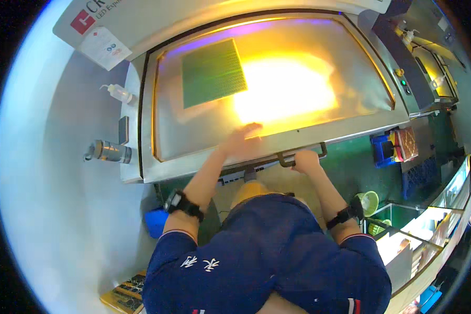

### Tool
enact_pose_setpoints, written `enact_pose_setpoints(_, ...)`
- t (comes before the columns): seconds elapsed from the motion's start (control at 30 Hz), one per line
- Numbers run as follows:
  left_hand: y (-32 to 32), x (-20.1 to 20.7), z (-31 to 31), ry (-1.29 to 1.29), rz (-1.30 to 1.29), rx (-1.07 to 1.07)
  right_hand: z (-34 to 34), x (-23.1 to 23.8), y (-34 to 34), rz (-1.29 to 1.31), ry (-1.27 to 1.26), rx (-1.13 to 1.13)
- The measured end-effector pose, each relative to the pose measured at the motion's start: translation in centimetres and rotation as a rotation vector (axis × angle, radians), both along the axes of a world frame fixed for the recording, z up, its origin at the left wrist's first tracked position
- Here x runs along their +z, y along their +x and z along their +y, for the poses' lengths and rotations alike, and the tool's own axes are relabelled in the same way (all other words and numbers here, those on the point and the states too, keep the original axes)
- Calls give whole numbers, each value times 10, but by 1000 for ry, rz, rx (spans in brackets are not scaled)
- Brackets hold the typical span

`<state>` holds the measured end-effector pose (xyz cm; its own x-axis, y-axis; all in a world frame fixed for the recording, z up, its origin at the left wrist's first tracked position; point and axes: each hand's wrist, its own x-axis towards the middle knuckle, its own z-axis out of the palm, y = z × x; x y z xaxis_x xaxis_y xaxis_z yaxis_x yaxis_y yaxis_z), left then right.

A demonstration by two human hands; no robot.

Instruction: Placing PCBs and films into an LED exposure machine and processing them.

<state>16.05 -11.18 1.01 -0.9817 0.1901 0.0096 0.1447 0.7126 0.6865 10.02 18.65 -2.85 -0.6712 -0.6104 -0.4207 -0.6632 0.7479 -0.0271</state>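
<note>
I have my right grip (307, 161) closed around the dark handle (284, 159) fronting the machine bed (188, 136); my left grip (243, 142), blurred, looks open over the near edge. From there, the green panel (213, 73) lies at 11 o'clock, glare (288, 86) hides the bed toward 1, a white bottle (119, 93) sits at 10, a grey canister (113, 152) at 9.

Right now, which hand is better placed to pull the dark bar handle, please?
Probably the right hand: it holds the dark bar handle, while the left hand is at the shiny metal bed.
</note>
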Motion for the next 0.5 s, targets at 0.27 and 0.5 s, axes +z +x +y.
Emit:
enact_pose_setpoints(0.27,-10,-84,-75,-676,58,396,-8,-3,3,-187,146,-89)
enact_pose_setpoints(0.5,-4,-76,-80,-695,37,410,-63,220,-59,383,-825,-48)
